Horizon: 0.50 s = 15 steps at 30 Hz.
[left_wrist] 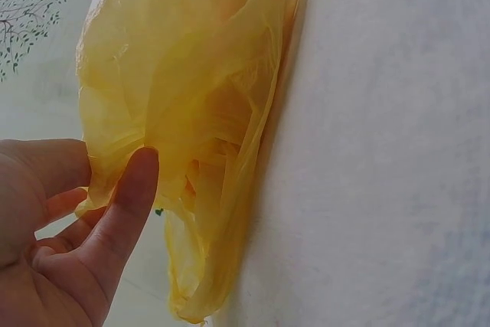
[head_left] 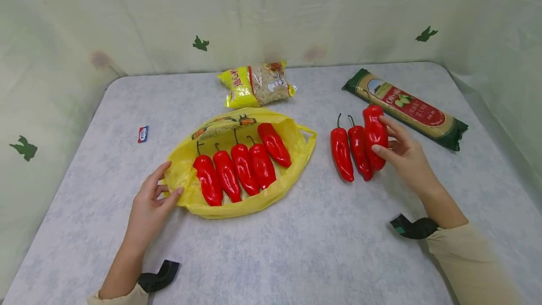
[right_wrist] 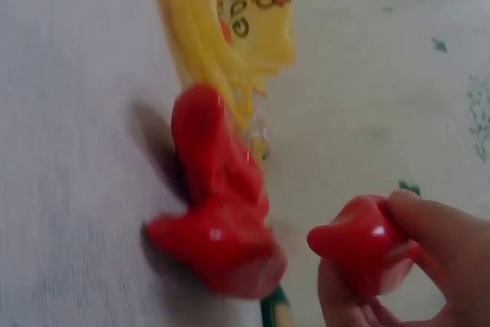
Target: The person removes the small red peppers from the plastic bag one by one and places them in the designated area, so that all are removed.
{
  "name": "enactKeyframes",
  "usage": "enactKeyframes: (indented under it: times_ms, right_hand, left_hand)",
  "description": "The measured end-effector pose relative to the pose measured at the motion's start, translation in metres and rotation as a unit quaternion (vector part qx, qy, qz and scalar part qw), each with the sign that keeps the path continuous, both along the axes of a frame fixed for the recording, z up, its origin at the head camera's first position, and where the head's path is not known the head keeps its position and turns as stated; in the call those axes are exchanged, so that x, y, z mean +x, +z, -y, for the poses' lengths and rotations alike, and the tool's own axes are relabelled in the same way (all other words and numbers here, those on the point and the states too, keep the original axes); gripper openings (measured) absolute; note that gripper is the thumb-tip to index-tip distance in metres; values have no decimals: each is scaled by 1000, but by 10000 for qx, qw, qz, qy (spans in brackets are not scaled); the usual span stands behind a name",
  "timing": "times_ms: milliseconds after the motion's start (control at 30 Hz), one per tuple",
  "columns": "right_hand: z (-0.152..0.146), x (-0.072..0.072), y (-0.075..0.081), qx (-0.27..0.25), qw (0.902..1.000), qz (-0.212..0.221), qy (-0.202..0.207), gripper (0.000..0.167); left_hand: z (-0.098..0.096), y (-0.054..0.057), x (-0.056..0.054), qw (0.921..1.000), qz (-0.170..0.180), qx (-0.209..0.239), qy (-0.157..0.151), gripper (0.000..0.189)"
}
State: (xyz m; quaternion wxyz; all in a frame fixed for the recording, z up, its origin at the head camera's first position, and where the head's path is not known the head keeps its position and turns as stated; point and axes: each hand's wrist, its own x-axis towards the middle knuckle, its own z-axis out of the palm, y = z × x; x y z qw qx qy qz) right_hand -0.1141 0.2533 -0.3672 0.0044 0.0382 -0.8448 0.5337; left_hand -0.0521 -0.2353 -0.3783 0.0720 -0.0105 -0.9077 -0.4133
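A yellow plastic bag (head_left: 292, 178) lies open on the table, with several glossy red peppers (head_left: 228, 178) inside it. My left hand (head_left: 148, 206) pinches the bag's left rim between thumb and fingers, seen close in the left wrist view. To the right of the bag, my right hand (head_left: 408, 159) grips another red pepper (right_wrist: 364, 243), raised off the table. Close beside it, two red peppers with dark stems lie on the table, the outer one (head_left: 341, 154) being nearest the bag. In the right wrist view a further pepper (right_wrist: 222, 246) lies near the held one.
Behind the bag is a yellow packet (head_left: 258, 86) with a clear window. A long pasta pack (head_left: 406, 107) with green ends lies at the back right, just beyond my right hand. A small blue and red wrapped item (head_left: 143, 134) is left of the bag.
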Motion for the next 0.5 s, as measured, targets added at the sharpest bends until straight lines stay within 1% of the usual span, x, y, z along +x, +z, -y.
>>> enactKeyframes:
  times_ms: [67, 133, 200, 267, 333, 500]
  right_hand:
    - [-14, -4, -7, 224, 9990, 365, -156, 61]
    - [-25, -7, -12, 335, 9965, 742, -205, 62]
    - [-31, -9, -14, 431, 9930, 1084, -170, 64]
    - [-35, -12, -17, 490, 9902, 1308, -68, 66]
    - [-36, -13, -18, 519, 9882, 1440, 67, 67]
    - [-31, -13, -23, 549, 9875, 1438, 352, 65]
  left_hand:
    - [-1, 1, 0, 10000, 11, 2, -5, 63]
    - [-1, 2, 0, 10000, 9, 10, -16, 63]
    - [-1, 2, 0, 10000, 2, 28, -34, 63]
    - [-1, 2, 0, 10000, -16, 34, -42, 63]
    - [-1, 1, 0, 10000, -43, 31, -50, 64]
    - [0, 0, 0, 9999, -89, 37, -73, 64]
